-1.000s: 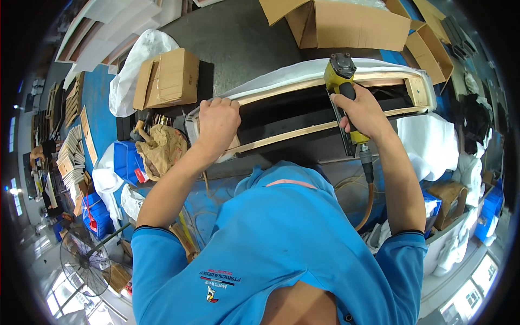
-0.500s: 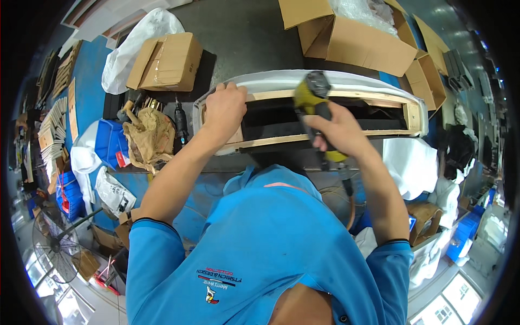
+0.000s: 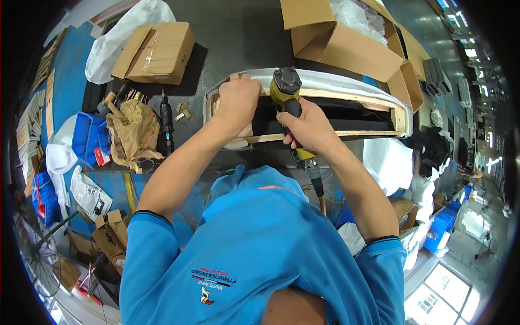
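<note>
A yellow and black pneumatic staple gun (image 3: 285, 89) is gripped by my right hand (image 3: 310, 125), its hose fitting pointing down toward me. The gun stands over the left half of a long wooden frame (image 3: 325, 135) that has white fabric (image 3: 336, 80) wrapped round its outer side and black cloth (image 3: 346, 115) inside. At the frame's left end my left hand (image 3: 238, 100) is closed over the far edge, fingers curled on the fabric and wood. The gun's nose is hidden from view.
Left of the frame lie a black power driver (image 3: 166, 120), a few small staple strips (image 3: 183, 112) and a brown cloth bag (image 3: 134, 130). A closed cardboard box (image 3: 157, 52) sits behind them; an open carton (image 3: 352, 51) stands at the back right. White cloth (image 3: 387, 165) hangs off the table's front edge.
My right hand has brought the staple gun leftward along the frame, closer to my left hand. The left hand keeps its hold at the frame's left end. The whole view has shifted somewhat.
</note>
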`<state>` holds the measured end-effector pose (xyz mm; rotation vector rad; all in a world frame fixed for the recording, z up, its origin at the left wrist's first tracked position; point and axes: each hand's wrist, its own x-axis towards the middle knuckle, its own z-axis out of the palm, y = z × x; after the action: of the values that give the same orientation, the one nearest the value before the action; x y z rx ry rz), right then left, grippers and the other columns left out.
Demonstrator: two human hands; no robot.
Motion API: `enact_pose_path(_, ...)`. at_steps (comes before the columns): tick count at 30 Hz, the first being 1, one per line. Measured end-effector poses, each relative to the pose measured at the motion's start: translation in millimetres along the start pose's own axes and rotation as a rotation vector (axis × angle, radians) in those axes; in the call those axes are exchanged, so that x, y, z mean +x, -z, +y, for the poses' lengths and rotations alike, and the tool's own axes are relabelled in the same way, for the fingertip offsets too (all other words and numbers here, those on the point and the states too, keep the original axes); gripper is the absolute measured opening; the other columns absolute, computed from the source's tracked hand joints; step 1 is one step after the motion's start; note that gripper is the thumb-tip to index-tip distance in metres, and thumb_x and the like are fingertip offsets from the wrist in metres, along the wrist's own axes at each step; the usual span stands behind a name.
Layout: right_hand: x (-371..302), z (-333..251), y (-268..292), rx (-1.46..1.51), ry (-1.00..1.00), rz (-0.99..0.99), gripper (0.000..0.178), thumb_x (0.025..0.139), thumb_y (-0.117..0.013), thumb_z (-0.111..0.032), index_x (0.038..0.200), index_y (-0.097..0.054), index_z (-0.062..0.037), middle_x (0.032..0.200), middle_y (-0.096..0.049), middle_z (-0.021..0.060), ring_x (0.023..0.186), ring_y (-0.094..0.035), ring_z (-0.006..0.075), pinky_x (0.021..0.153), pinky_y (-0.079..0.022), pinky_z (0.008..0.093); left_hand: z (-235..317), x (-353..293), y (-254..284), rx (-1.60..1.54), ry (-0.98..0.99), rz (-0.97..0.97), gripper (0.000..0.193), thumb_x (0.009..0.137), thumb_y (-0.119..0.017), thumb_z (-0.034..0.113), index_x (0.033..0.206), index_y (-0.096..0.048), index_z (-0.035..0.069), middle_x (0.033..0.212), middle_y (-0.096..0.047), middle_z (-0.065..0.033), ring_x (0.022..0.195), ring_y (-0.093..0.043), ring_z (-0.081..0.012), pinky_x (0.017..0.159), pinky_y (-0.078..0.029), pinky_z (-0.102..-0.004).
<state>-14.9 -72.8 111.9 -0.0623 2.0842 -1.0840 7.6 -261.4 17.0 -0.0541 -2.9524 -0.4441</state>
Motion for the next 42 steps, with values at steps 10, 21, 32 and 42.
enact_pose_path(10, 3, -11, -24, 0.113, 0.027, -0.038, 0.039, 0.096, -0.068, -0.019, 0.123, -0.057, 0.0065, 0.084, -0.068, 0.0102, 0.058, -0.068, 0.0164, 0.049, -0.055, 0.0295, -34, 6, 44, -0.539, 0.109, -0.292, 0.024, 0.08, -0.066, 0.007, 0.104, -0.065, 0.005, 0.099, -0.075, -0.0155, 0.096, -0.071, -0.0391, 0.081, -0.054, -0.05)
enact_pose_path(21, -2, -9, -14, -0.041, 0.11, -0.023, 0.049, 0.097, -0.069, -0.025, 0.133, -0.056, 0.0066, 0.076, -0.07, 0.0118, 0.057, -0.067, 0.0162, 0.053, -0.056, 0.0309, -56, -2, 4, -0.915, 0.297, -0.002, 0.01, 0.092, -0.052, -0.002, 0.094, -0.061, 0.001, 0.091, -0.078, -0.0108, 0.087, -0.076, -0.0163, 0.081, -0.057, -0.0328)
enact_pose_path(32, -52, 110, 124, 0.305, 0.019, 0.429, 0.032, 0.096, -0.074, -0.019, 0.117, -0.062, 0.0023, 0.085, -0.067, 0.0076, 0.056, -0.065, 0.0142, 0.048, -0.052, 0.0264, 18, 17, 21, -0.195, -0.209, 0.227, 0.033, 0.089, -0.074, 0.026, 0.114, -0.064, 0.006, 0.123, -0.07, -0.014, 0.122, -0.063, -0.0319, 0.099, -0.05, -0.0443)
enact_pose_path(42, -23, 78, 113, 0.271, 0.019, 0.303, 0.037, 0.095, -0.072, -0.022, 0.117, -0.061, 0.006, 0.088, -0.067, 0.0115, 0.059, -0.068, 0.0184, 0.052, -0.054, 0.0309, 15, 49, -35, -0.216, -0.259, -0.274, 0.044, 0.095, -0.073, 0.034, 0.13, -0.057, 0.012, 0.112, -0.074, -0.0174, 0.1, -0.07, -0.0422, 0.084, -0.055, -0.0529)
